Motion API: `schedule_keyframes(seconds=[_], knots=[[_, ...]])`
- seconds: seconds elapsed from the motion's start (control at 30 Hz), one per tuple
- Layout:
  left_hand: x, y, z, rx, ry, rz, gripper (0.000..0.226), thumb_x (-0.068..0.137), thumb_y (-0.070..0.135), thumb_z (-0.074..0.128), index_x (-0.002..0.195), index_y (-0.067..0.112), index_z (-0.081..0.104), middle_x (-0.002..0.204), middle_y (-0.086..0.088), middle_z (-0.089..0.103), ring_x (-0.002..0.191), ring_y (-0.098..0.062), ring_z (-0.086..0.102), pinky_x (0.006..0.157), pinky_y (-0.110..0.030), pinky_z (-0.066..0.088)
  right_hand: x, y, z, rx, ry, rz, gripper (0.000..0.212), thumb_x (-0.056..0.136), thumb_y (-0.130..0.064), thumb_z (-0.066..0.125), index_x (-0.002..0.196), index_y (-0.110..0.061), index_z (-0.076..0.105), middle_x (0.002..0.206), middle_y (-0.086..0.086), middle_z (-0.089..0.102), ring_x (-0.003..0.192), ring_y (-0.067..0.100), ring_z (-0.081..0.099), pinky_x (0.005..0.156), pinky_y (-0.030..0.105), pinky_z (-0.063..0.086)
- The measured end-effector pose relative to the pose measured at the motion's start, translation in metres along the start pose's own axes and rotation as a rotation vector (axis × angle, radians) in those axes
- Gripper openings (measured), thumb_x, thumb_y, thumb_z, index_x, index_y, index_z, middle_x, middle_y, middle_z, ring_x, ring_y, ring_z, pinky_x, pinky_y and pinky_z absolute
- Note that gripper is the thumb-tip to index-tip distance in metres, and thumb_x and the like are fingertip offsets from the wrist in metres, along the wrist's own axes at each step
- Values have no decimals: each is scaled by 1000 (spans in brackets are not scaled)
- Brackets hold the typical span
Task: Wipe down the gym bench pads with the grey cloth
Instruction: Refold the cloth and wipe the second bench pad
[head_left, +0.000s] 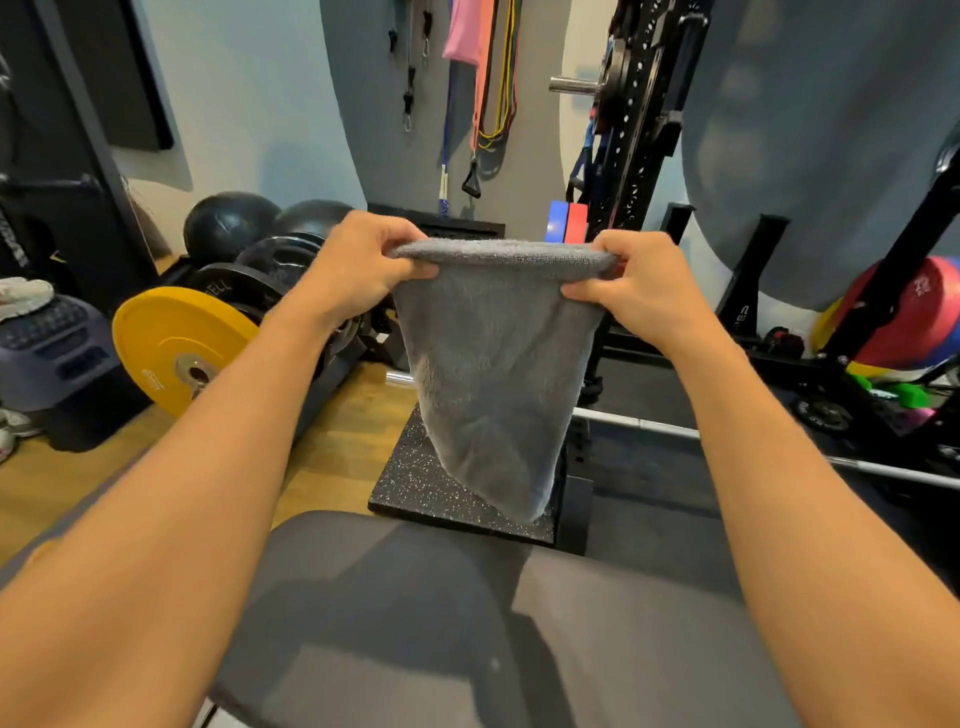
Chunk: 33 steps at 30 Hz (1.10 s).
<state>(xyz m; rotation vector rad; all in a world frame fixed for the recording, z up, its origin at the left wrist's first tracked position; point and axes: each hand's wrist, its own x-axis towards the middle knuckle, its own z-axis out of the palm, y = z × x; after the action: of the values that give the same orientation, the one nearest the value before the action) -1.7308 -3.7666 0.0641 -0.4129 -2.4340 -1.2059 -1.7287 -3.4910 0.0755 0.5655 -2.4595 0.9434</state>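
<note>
- While both arms reach forward, the cloth (493, 364) hangs in the air between the hands, above the far end of the bench (415, 613) and clear of its pad.
- Left hand (358, 265): fingers (410, 244) curled over the cloth's top left corner, pinching it against the thumb.
- Right hand (634, 275): fingers (602, 249) pinching the top right corner in the same way.
- Cloth: grey, top edge stretched level between the two hands; the body droops and narrows to a rounded point at the bottom.
- Bench: dark grey pad in the lower foreground, shadows of the arms falling across it.
- Mat (415, 483): black, speckled, on the floor just beyond the bench end, directly behind the cloth's lower tip.
- Yellow plate (171, 348): upright at left, beside black plates (260, 275).
- Rack (639, 130): black, upright at right rear, a barbell (779, 447) lying low in front of it.
- Bands (488, 78): hanging on the rear wall.
</note>
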Motion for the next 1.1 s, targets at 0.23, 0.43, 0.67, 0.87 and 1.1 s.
schedule_keyframes(seconds=[0.23, 0.43, 0.67, 0.87, 1.1], knots=[[-43, -6, 5, -154, -106, -56, 8, 73, 18, 74, 80, 18, 70, 74, 5, 66, 72, -4, 56, 66, -18, 44, -34, 11, 6, 41, -193, 9, 36, 71, -17, 83, 61, -22, 49, 60, -11, 46, 56, 2, 40, 53, 18, 32], [-188, -66, 67, -184, -637, -386, 10, 75, -1, 72, 79, 1, 64, 71, -7, 54, 71, -16, 48, 65, -32, 35, -163, 41, 60, -11, -818, 78, 40, 68, -22, 84, 56, -25, 46, 53, -11, 43, 53, 3, 39, 52, 22, 30], [-254, -80, 98, -269, -1101, -502, 17, 74, 8, 72, 75, 21, 62, 65, 3, 54, 60, -5, 47, 56, -18, 34, -241, 49, 85, 144, -1312, 253, 31, 70, -26, 82, 62, -28, 51, 55, -12, 50, 56, 2, 43, 53, 23, 32], [-208, -107, 110, -282, -637, -670, 12, 68, 21, 69, 77, 20, 61, 74, -10, 48, 69, -17, 43, 53, -26, 29, -193, 70, 99, 460, -900, 510, 16, 78, -11, 75, 89, -18, 65, 88, 3, 62, 82, 13, 59, 70, 32, 49], [-206, -141, 176, 349, -486, -505, 55, 89, 42, 59, 135, 18, 43, 134, -11, 45, 122, -33, 45, 100, -47, 40, -201, 97, 181, -219, -576, 459, 63, 91, -39, 61, 147, -21, 35, 150, 12, 33, 135, 33, 36, 108, 46, 35]])
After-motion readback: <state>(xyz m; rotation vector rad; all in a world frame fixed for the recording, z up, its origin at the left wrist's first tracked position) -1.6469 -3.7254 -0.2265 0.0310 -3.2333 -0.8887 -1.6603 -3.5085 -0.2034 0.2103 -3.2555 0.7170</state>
